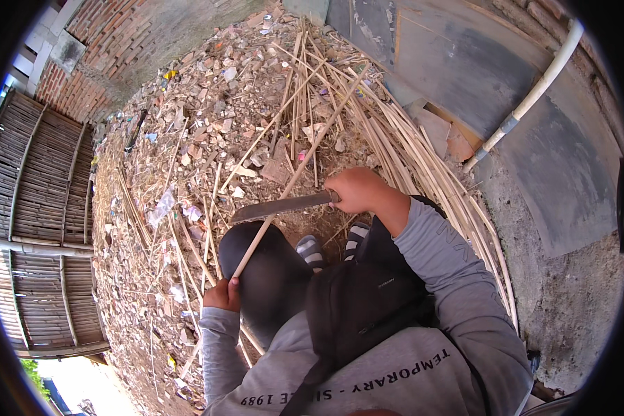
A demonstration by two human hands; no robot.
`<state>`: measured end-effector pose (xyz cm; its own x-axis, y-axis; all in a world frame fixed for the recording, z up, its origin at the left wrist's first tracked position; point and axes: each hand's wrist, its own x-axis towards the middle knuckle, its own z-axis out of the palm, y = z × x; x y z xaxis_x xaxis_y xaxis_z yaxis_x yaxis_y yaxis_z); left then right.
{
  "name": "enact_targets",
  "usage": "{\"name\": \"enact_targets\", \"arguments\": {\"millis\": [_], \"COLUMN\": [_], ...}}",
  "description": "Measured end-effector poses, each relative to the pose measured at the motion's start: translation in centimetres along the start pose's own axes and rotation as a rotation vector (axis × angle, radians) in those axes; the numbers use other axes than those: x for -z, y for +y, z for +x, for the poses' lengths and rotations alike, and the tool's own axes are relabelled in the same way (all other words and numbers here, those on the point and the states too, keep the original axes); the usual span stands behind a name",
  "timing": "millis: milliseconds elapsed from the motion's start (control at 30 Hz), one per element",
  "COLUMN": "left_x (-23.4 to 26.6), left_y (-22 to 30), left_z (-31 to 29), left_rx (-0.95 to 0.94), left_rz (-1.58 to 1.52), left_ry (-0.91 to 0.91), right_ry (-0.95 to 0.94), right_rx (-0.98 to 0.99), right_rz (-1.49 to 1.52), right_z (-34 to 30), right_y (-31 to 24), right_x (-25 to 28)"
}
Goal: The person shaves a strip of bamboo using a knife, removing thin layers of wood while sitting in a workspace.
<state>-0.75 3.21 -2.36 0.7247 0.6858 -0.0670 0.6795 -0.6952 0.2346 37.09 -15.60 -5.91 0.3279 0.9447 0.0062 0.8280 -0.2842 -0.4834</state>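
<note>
My left hand (222, 295) is closed round the lower end of a long pale bamboo strip (300, 170), beside my left knee. The strip slants up and away to the right, over my knee. In my right hand (357, 190) is the handle of a machete (277, 207), my fingers wrapped round it. Its broad dark blade points left and crosses the strip just beyond the knee; whether the edge presses into the strip I cannot tell. The far end of the strip reaches over other strips on the ground.
A large bundle of bamboo strips (423, 163) lies along the right, with more strips (128, 201) scattered at left. Rubble and litter (208, 118) cover the ground. Grey panels (457, 55) and a white pipe (534, 93) stand at right, a bamboo slat wall (38, 180) at left.
</note>
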Motion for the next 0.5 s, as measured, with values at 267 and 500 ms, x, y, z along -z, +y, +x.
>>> {"name": "enact_targets", "arguments": {"millis": [267,500], "left_x": [-0.6,-0.9], "left_y": [-1.6,-1.3], "left_z": [-2.5,-4.0], "left_rx": [0.032,0.068], "left_rz": [-0.105,-0.058], "left_ry": [-0.03,-0.09], "right_ry": [-0.009,-0.228], "right_rx": [-0.158,0.03], "right_rz": [0.04,0.039], "right_z": [1.6,2.5], "right_y": [-0.2,-1.5], "right_x": [0.5,-1.7]}}
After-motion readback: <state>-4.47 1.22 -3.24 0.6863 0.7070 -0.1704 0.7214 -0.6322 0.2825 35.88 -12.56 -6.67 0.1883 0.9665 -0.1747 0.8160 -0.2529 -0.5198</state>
